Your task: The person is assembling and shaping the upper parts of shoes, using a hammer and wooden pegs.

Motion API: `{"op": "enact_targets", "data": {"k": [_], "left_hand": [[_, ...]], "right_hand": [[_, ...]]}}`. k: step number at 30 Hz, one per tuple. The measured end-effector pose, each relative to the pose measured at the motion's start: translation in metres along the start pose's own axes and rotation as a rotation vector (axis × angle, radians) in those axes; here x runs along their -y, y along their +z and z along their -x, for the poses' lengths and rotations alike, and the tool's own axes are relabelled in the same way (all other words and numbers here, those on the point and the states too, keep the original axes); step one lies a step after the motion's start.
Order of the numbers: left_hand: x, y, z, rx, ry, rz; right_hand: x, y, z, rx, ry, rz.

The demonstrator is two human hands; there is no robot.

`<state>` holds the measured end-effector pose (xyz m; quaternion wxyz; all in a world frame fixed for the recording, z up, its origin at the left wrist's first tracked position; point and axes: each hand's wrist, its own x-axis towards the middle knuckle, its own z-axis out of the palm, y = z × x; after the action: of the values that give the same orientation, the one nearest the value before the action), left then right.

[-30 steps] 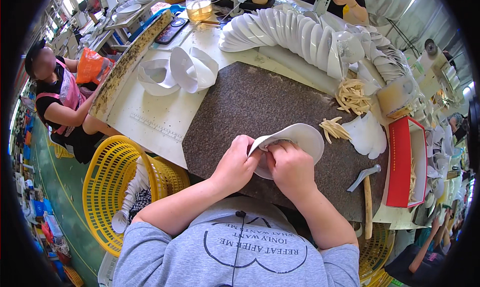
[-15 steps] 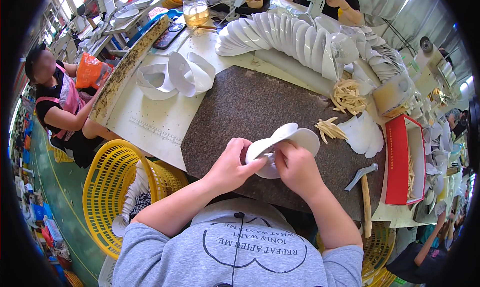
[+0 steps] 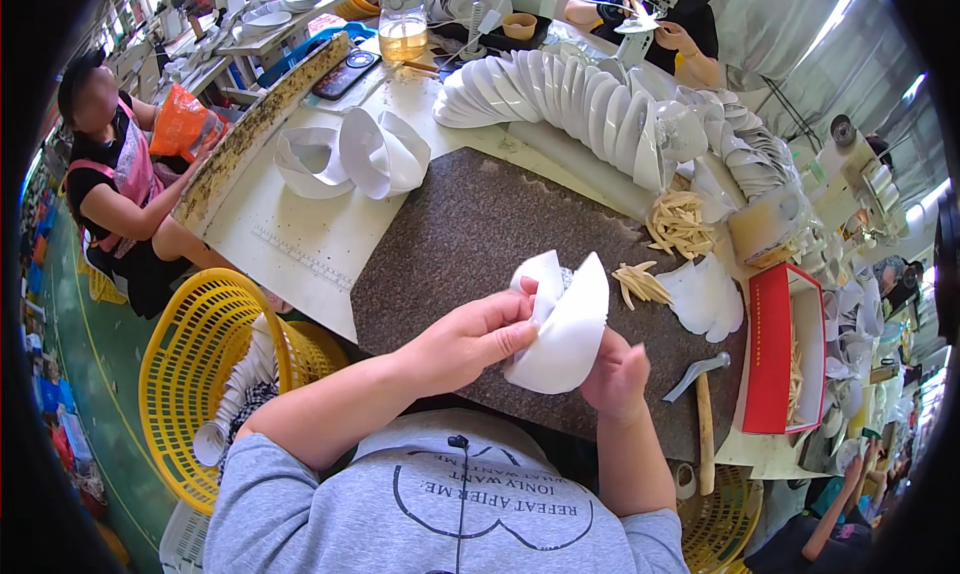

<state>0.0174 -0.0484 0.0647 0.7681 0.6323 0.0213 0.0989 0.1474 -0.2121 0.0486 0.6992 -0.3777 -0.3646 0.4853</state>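
A white curved shoe upper (image 3: 565, 344) is held upright above the near part of a dark speckled board (image 3: 450, 224). My left hand (image 3: 475, 342) grips its left side, thumb in front and fingers at the opening. My right hand (image 3: 618, 376) is at its lower right side, palm up, with the thumb standing away. Some of that hand's fingers pass behind the upper and are hidden. To the right lie a small pile of tan strips (image 3: 640, 284), some flat white pieces (image 3: 705, 299) and a hammer (image 3: 704, 414).
A long row of nested white uppers (image 3: 560, 94) spans the table's far side. Two looped uppers (image 3: 385, 159) lie at left, near a phone (image 3: 347, 74). A red box (image 3: 768, 349) stands right, a yellow basket (image 3: 165, 364) left. A co-worker (image 3: 115, 199) sits beyond.
The upper has been turned from lying flat to upright, its broad outer face now toward me. My right hand has slid from its top edge down to its right side and opened.
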Motion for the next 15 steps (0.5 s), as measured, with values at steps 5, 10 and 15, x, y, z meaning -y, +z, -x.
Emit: {"op": "enact_targets", "data": {"k": [5,10,15], "left_hand": [[0.011,0.001,-0.002,-0.027,-0.054,0.376],[0.02,0.003,-0.006,-0.25,0.028,0.225],[0.02,-0.01,-0.006,-0.272,-0.062,0.074]], "right_hand": [[0.006,0.026,0.007,-0.401,0.081,0.38],[-0.01,0.027,0.008,-0.548,-0.018,0.38],[-0.022,0.016,0.015,-0.548,-0.034,0.254]]}}
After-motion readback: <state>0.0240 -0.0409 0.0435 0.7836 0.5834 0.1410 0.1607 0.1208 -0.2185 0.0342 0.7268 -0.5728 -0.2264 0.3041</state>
